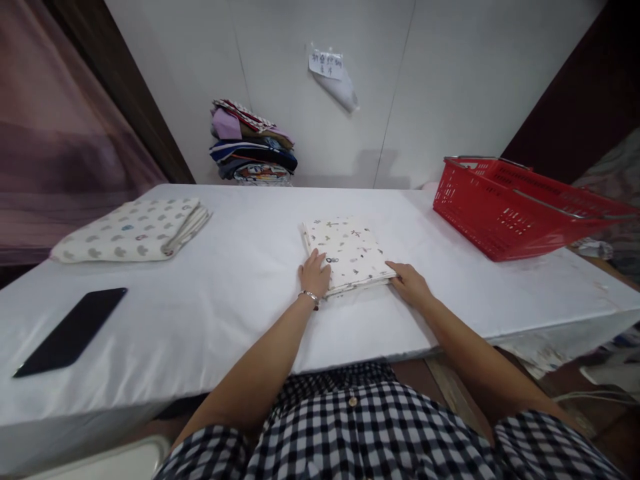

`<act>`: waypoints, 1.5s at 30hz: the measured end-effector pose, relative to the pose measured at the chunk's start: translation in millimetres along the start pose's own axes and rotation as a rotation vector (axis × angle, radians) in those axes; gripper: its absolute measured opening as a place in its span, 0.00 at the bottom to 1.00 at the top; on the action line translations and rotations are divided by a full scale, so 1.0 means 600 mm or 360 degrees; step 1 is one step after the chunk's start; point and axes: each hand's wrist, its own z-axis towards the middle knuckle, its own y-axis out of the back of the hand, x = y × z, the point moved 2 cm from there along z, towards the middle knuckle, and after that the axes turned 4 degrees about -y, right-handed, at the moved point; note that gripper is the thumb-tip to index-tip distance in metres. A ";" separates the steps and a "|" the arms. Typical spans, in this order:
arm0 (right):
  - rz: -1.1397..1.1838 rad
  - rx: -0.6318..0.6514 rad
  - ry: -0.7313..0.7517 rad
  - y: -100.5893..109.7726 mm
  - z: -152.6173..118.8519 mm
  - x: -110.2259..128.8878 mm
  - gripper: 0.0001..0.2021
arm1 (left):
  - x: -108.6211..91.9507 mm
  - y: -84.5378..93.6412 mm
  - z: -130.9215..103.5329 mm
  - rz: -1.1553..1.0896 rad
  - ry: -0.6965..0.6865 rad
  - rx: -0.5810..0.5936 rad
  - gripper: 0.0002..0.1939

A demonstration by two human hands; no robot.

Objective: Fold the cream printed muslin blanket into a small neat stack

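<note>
A folded white cloth with a small scattered print lies in the middle of the table, its layers showing along the front edge. My left hand, with a bracelet at the wrist, rests at the cloth's near left edge, fingers apart and touching it. At the near right corner, my right hand pinches the layers between thumb and fingers. The cloth stays flat on the table. Some fingertips of both hands are hard to make out.
A white-covered table spans the view. Another folded cloth with grey shapes lies left, behind a dark flat tablet-like object. At right stands a red basket. Stacked folded fabrics sit beyond the back edge, below a wall note.
</note>
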 end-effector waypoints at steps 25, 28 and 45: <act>-0.0079 0.0287 0.0199 -0.018 0.017 0.079 0.29 | 0.005 0.004 -0.016 0.0210 -0.0164 -0.0021 0.22; 0.0110 0.0321 0.0116 -0.012 0.030 0.073 0.27 | 0.003 0.004 -0.017 0.0216 -0.0158 -0.0035 0.22; 0.0579 0.0223 -0.0814 -0.036 0.297 0.052 0.38 | 0.004 0.004 -0.019 0.0181 -0.0155 -0.0011 0.22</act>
